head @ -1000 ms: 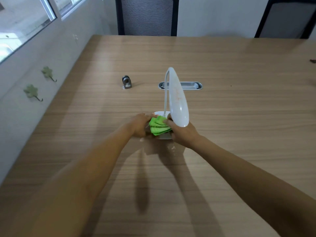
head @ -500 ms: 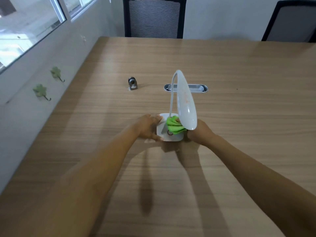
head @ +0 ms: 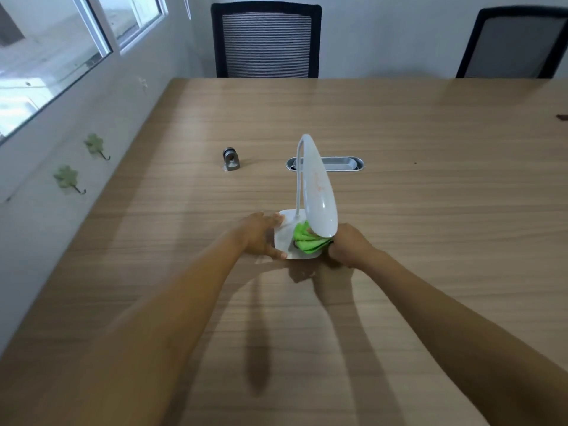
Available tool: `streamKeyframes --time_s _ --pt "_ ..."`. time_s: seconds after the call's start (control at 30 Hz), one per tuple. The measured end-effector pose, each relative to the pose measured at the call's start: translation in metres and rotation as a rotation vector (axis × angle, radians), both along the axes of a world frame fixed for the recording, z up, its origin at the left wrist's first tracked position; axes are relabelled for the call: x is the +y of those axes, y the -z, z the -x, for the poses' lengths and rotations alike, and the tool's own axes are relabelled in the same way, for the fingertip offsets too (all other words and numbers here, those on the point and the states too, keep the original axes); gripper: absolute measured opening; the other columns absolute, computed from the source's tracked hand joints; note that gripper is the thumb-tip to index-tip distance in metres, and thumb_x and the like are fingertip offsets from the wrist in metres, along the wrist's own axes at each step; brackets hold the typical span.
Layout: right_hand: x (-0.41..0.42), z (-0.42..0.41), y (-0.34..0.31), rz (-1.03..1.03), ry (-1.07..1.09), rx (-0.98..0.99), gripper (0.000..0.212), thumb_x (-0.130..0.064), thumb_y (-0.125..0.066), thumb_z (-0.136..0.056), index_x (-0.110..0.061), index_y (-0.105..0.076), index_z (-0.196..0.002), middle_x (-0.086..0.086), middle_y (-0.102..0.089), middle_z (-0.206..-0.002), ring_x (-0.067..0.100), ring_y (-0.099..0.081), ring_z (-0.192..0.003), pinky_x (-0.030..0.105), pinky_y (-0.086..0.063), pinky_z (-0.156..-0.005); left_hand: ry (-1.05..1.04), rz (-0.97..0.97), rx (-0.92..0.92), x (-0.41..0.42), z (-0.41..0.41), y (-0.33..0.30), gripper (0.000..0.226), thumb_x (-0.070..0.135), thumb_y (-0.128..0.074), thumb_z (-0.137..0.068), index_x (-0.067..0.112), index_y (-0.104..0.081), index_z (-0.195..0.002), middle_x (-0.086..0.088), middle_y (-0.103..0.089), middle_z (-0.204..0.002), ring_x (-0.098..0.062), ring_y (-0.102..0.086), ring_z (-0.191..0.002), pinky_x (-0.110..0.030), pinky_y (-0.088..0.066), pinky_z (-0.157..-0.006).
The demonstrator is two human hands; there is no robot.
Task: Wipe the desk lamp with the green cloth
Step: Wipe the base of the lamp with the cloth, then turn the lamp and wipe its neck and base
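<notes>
A white desk lamp stands in the middle of the wooden table, its long oval head bent down over its square white base. My left hand grips the left edge of that base. My right hand holds a folded green cloth and presses it onto the right part of the base, under the lamp head. The head hides my right fingertips and part of the cloth.
A small metal object stands on the table behind and to the left of the lamp. An oval metal cable grommet is set into the table behind it. Two black office chairs stand at the far edge. A wall with windows runs along the left.
The cloth has slid from the left side of the base to its right side, uncovering the base's left part. My left hand stays on the base's left edge.
</notes>
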State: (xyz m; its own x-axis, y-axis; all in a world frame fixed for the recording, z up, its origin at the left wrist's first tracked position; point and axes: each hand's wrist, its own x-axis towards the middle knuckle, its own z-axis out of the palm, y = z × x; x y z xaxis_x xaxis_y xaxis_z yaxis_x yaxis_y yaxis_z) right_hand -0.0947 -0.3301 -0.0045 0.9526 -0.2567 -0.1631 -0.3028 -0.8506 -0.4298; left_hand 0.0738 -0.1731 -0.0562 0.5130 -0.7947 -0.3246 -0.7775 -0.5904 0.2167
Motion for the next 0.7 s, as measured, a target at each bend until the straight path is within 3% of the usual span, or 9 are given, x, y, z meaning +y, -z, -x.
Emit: streamKeyframes --time_s 0.07,0.2,0.33,0.4,0.47,0.57,0.63,0.7 --pt "0.007 0.005 0.005 -0.043 -0.046 0.051 0.062 0.009 -0.048 -0.078 -0.022 -0.053 -0.132 0.006 -0.044 -0.147 0.026 -0.041 -0.135 0.026 -0.033 -0.108 0.020 -0.002 -0.005 0.000 -0.001 -0.001 0.108 0.077 -0.065 -0.055 0.024 -0.039 -0.146 -0.001 -0.042 -0.152 -0.028 -0.040 -0.137 -0.040 -0.035 -0.112" --pt "-0.006 0.030 -0.004 -0.052 -0.136 0.157 0.064 0.011 -0.052 -0.071 -0.021 -0.060 -0.125 0.004 -0.055 -0.139 0.022 -0.049 -0.128 0.027 -0.039 -0.105 0.014 0.008 -0.018 -0.002 0.001 -0.005 0.111 0.076 -0.065 -0.054 0.021 -0.038 -0.147 -0.003 -0.043 -0.152 -0.027 -0.042 -0.137 -0.039 -0.035 -0.112" --pt "-0.024 0.055 -0.024 -0.004 -0.076 0.086 0.059 0.009 -0.051 -0.073 -0.018 -0.061 -0.124 0.006 -0.058 -0.135 0.022 -0.052 -0.125 0.024 -0.038 -0.103 -0.016 0.001 -0.016 0.000 0.009 -0.015 0.105 0.069 -0.066 -0.060 0.018 -0.036 -0.147 -0.006 -0.044 -0.150 -0.028 -0.044 -0.134 -0.040 -0.036 -0.111" --pt "-0.030 0.062 -0.036 -0.011 -0.027 0.013 0.061 0.014 -0.045 -0.073 -0.016 -0.061 -0.124 0.008 -0.058 -0.135 0.024 -0.052 -0.126 0.025 -0.037 -0.104 -0.117 0.067 0.073 0.000 0.010 -0.030 0.084 0.049 -0.066 -0.079 0.014 -0.034 -0.149 -0.008 -0.040 -0.153 -0.029 -0.039 -0.139 -0.040 -0.031 -0.114" --pt "-0.033 0.066 -0.054 -0.004 0.011 -0.066 0.064 0.017 -0.041 -0.074 -0.017 -0.061 -0.124 0.009 -0.058 -0.135 0.026 -0.054 -0.124 0.023 -0.041 -0.099 -0.281 0.205 0.168 -0.001 0.009 -0.062 0.067 0.042 -0.053 -0.092 0.017 -0.033 -0.150 -0.005 -0.035 -0.157 -0.026 -0.035 -0.143 -0.039 -0.027 -0.117" --pt "-0.032 0.068 -0.082 -0.029 0.062 -0.201 0.062 0.018 -0.039 -0.075 -0.013 -0.061 -0.124 0.010 -0.061 -0.131 0.033 -0.062 -0.109 0.007 -0.038 -0.071 -0.490 0.544 0.492 -0.006 0.013 -0.130 0.058 0.048 -0.042 -0.096 0.021 -0.038 -0.148 0.004 -0.038 -0.154 -0.020 -0.038 -0.141 -0.034 -0.030 -0.114" --pt "-0.032 0.067 -0.101 -0.062 0.102 -0.329 0.064 0.017 -0.039 -0.072 -0.016 -0.062 -0.122 0.012 -0.062 -0.129 0.033 -0.066 -0.101 0.016 -0.047 -0.074 -0.547 0.719 0.722 -0.007 0.019 -0.167 0.065 0.057 -0.047 -0.090 0.025 -0.040 -0.146 0.008 -0.043 -0.151 -0.017 -0.042 -0.138 -0.034 -0.033 -0.109" --pt "-0.027 0.066 -0.120 -0.105 0.102 -0.461 0.068 0.018 -0.039 -0.069 -0.018 -0.062 -0.122 0.011 -0.063 -0.127 0.028 -0.068 -0.088 0.028 -0.055 -0.072 -0.489 0.736 0.791 -0.012 0.022 -0.184 0.069 0.062 -0.049 -0.085 0.029 -0.042 -0.145 0.009 -0.045 -0.149 -0.015 -0.043 -0.136 -0.036 -0.032 -0.111"
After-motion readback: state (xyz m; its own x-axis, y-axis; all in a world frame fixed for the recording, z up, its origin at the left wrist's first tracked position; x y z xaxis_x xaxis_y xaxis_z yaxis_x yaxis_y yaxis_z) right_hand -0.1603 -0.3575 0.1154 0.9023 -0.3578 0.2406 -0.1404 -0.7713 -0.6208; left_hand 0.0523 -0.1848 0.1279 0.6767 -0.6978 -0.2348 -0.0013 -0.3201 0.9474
